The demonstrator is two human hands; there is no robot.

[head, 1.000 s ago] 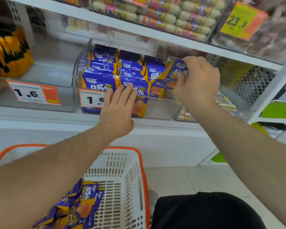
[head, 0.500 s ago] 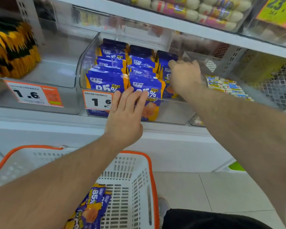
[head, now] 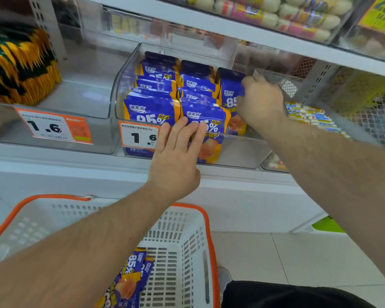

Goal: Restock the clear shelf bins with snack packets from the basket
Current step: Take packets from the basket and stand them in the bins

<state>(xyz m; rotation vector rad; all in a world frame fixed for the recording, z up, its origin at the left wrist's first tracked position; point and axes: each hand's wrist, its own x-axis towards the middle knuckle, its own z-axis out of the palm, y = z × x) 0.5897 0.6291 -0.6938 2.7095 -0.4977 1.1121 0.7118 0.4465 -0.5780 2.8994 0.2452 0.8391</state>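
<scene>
Left hand (head: 175,165) flat against the front of the clear shelf bin (head: 238,152), fingers (head: 182,134) straight and slightly spread, tips pressing the front blue-and-orange snack packet (head: 206,121) of the middle row; nothing gripped

Right hand (head: 261,103) reaching into the right side of the same bin, fingers curled over the top edge of an upright snack packet (head: 229,92) in the right-hand row, thumb side hidden behind the packet, so pinching it from above as far as can be seen

Packets standing upright in three rows inside the bin, the left row (head: 151,110) and the middle row packed front to back, the right row holding only what sits under the right hand, bare clear floor in front of it

Price tag (head: 139,136) reading 1.6 on the bin front, just beside the left hand's fingers

White basket (head: 187,236) with an orange rim below the shelf, near the left forearm, with more of the same blue packets (head: 129,278) lying loose in its bottom

Next bin to the left (head: 80,103) carrying a second 1.6 tag (head: 53,127), with green-and-yellow packets (head: 20,65) stacked at its far left

Small striped packets (head: 309,116) in the bin to the right, behind the right forearm

Pink-and-cream wrapped rolls (head: 276,16) on the shelf above
</scene>
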